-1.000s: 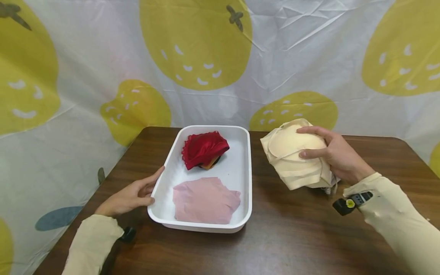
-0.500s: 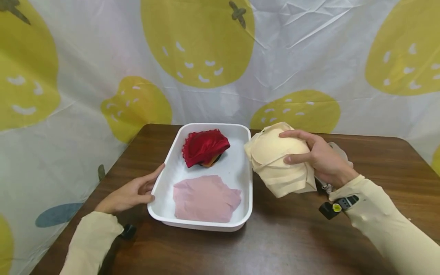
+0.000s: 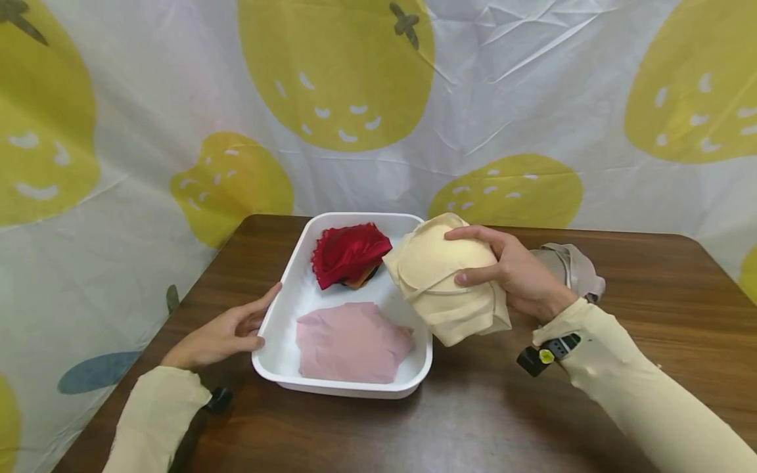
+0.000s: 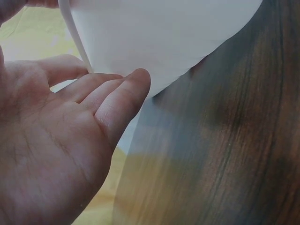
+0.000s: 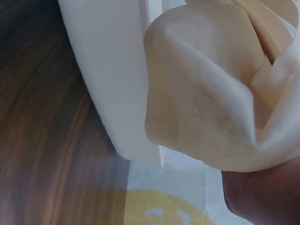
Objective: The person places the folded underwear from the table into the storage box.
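Note:
My right hand (image 3: 523, 272) grips a folded cream bra (image 3: 437, 263), thumb and fingers pinching its cup. The bra hangs over the right rim of a white tray (image 3: 272, 341); in the right wrist view its fabric (image 5: 201, 93) fills the right side, beside the tray's outer wall (image 5: 108, 70). My left hand (image 3: 221, 335) touches the tray's left side. Its nearly straight fingers rest against the outer wall in the left wrist view. Inside the tray, a red lace-edged bra (image 3: 349, 253) lies at the back, a flat pink cloth garment (image 3: 351, 341) at the front.
Behind my right hand a grey garment (image 3: 582, 272), partly hidden, lies on the brown wooden table (image 3: 473, 420). Something orange and black (image 3: 359, 279) shows under the red bra. A lemon-print curtain (image 3: 367, 177) hangs along the table's back and left.
My right hand has carried the cream bra left, from beside the tray to over its right rim. The grey garment has come into view behind it. My left hand stays at the tray.

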Available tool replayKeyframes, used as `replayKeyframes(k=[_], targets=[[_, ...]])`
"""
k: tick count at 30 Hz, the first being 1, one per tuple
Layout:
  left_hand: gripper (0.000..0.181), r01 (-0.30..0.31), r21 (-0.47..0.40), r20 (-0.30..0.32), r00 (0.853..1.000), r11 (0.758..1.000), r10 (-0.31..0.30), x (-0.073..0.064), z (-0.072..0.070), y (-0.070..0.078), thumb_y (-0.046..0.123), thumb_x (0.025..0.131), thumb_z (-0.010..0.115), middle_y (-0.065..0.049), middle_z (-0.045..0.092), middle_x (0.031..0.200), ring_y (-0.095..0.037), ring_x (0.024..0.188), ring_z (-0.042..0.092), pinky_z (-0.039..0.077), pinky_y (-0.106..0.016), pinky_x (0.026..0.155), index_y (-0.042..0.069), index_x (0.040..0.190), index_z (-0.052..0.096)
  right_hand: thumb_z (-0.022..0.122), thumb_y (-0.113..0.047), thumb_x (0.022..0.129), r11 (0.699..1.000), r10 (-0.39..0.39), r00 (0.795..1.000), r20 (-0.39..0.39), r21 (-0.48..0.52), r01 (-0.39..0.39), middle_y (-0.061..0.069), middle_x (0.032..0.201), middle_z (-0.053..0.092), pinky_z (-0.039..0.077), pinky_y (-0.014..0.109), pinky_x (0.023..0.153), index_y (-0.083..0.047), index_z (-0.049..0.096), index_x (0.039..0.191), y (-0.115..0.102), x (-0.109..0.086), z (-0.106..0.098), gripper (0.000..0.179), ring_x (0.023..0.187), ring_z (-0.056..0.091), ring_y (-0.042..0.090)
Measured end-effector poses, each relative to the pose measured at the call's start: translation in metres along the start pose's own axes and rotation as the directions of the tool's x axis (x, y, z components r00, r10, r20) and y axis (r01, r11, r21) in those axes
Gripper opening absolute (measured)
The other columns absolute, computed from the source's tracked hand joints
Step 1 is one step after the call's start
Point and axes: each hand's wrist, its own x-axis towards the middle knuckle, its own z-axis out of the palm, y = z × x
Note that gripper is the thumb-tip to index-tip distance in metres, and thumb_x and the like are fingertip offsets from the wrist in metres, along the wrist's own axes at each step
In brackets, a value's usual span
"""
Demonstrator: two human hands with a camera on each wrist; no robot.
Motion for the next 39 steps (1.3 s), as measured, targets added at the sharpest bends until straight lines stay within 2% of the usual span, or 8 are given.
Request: replayKeyframes(k=[5,10,14,20,26,33,39], targets=[[0.089,-0.003,-0.003,-0.002,1.0,1.0,0.003,0.0,0.0,0.002,0.001,0.095,0.06,-0.033,-0.008,0.164,0.009,0.126,0.05,0.053,-0.019,0.094,-0.001,0.158,-0.003,0.075,0.007,0.081,1.0,0.012,1.0,0.005,0.015,-0.012,0.0,0.138,0.045,0.061,0.036,0.082,-0.018,0.055,0.137,-0.001,0.005,0.008,0.065,0.102,0.065,0.016],[0.088,-0.021,-0.014,0.004,1.0,1.0,0.021,0.0,0.0,-0.001,0.0,0.095,0.058,-0.033,-0.011,0.163,0.008,0.128,0.049,0.053,-0.019,0.094,-0.003,0.157,-0.004,0.075,0.008,0.08,0.999,0.012,1.0,0.013,0.036,-0.012,0.004,0.13,0.05,0.061,0.038,0.082,-0.019,0.056,0.136,-0.002,0.009,0.017,0.065,0.1,0.067,0.016],[0.088,-0.026,-0.016,0.004,1.0,1.0,0.026,0.001,-0.001,-0.004,-0.001,0.095,0.058,-0.033,-0.012,0.163,0.009,0.128,0.048,0.053,-0.019,0.095,-0.004,0.157,-0.004,0.076,0.008,0.078,1.0,-0.001,1.0,0.023,0.023,0.0,0.007,0.125,0.052,0.061,0.036,0.082,-0.019,0.058,0.134,-0.001,0.013,0.024,0.065,0.099,0.066,0.017],[0.088,-0.017,0.015,-0.005,1.0,1.0,0.017,0.002,-0.002,-0.003,-0.001,0.095,0.059,-0.033,-0.009,0.163,0.01,0.127,0.049,0.053,-0.019,0.094,-0.003,0.158,-0.003,0.077,0.008,0.076,0.999,-0.032,0.999,0.023,-0.023,0.032,0.004,0.13,0.05,0.06,0.031,0.082,-0.018,0.06,0.132,-0.001,0.018,0.031,0.064,0.103,0.061,0.018],[0.089,-0.007,0.018,-0.01,1.0,1.0,0.007,0.0,0.0,-0.001,0.002,0.095,0.06,-0.035,-0.006,0.163,0.007,0.125,0.052,0.054,-0.021,0.092,-0.001,0.158,-0.002,0.078,0.007,0.075,0.998,-0.039,0.999,0.026,-0.05,0.04,0.001,0.135,0.048,0.06,0.03,0.081,-0.015,0.059,0.134,0.0,0.021,0.038,0.065,0.105,0.06,0.019],[0.088,-0.013,0.027,-0.012,1.0,1.0,0.014,0.001,0.0,-0.003,0.0,0.094,0.059,-0.036,-0.005,0.163,0.007,0.125,0.052,0.054,-0.02,0.092,-0.001,0.158,-0.002,0.078,0.008,0.075,0.999,-0.021,0.999,0.033,-0.024,0.021,0.007,0.125,0.053,0.061,0.033,0.079,-0.013,0.057,0.137,0.002,0.023,0.048,0.068,0.098,0.064,0.018],[0.088,0.001,0.029,-0.022,1.0,1.0,-0.001,0.001,0.0,-0.001,0.002,0.095,0.06,-0.033,-0.005,0.164,0.009,0.125,0.051,0.053,-0.019,0.093,-0.001,0.159,0.0,0.079,0.006,0.074,0.998,-0.018,1.0,0.025,-0.059,0.019,0.007,0.122,0.056,0.06,0.031,0.077,-0.012,0.058,0.136,0.006,0.026,0.056,0.067,0.097,0.063,0.017]])
